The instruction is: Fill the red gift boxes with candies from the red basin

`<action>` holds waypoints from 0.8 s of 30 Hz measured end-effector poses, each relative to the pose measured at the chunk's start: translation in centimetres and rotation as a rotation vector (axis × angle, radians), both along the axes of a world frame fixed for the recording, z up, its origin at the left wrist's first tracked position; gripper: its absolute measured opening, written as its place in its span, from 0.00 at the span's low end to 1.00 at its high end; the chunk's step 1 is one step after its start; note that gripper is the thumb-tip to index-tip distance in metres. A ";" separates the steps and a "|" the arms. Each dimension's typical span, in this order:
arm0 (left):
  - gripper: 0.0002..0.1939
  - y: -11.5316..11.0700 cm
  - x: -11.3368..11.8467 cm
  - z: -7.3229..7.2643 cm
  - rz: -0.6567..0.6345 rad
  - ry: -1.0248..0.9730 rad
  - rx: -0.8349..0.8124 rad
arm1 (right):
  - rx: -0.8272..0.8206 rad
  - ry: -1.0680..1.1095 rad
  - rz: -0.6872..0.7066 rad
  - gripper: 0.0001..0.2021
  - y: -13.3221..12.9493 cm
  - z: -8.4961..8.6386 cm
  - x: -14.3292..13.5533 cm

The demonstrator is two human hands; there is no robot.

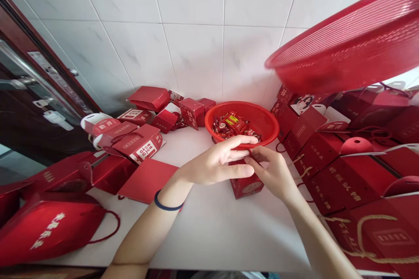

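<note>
A small red gift box stands on the white table below both hands, its top largely hidden by them. My left hand, with a dark band at the wrist, reaches across above the box. Its fingers and thumb are stretched out and apart, holding nothing. From the other side, my right hand has its thumb and fingers bent together at the box's upper edge; the exact grip is partly covered. Just behind the hands sits a red plastic basket with red-wrapped sweets inside.
Red gift boxes and a red bag lie on the left of the white table. More red boxes with rope handles are packed along the right. A larger red basket juts in at upper right. A tiled wall stands behind.
</note>
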State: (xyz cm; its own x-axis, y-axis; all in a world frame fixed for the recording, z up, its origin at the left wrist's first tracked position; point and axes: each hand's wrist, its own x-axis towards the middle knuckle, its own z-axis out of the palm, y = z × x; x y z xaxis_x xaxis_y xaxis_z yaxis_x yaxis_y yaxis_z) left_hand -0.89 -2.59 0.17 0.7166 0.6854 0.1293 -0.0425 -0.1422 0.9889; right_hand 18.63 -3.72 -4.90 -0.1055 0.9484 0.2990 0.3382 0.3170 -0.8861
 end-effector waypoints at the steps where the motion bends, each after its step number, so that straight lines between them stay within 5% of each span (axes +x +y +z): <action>1: 0.30 0.0 0.1 -0.1 0.026 0.027 0.037 | 0.016 -0.005 -0.038 0.09 0.0 -0.3 -0.1; 10: 0.25 1.5 -0.5 -1.2 0.260 0.351 0.405 | 0.125 0.035 -0.130 0.08 -0.7 -0.6 0.0; 24: 0.15 4.9 -1.7 -3.0 0.151 0.659 0.471 | 0.259 0.078 -0.163 0.06 -0.6 0.7 0.6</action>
State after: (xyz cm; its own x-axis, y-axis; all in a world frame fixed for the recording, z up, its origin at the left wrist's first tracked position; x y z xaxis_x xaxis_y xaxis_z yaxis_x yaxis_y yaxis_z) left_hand -2.58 2.32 -2.83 0.6501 0.7597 0.0122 0.5789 -0.5057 0.6397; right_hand 19.19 -4.27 -4.22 0.0750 0.8420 0.5342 0.3373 0.4827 -0.8082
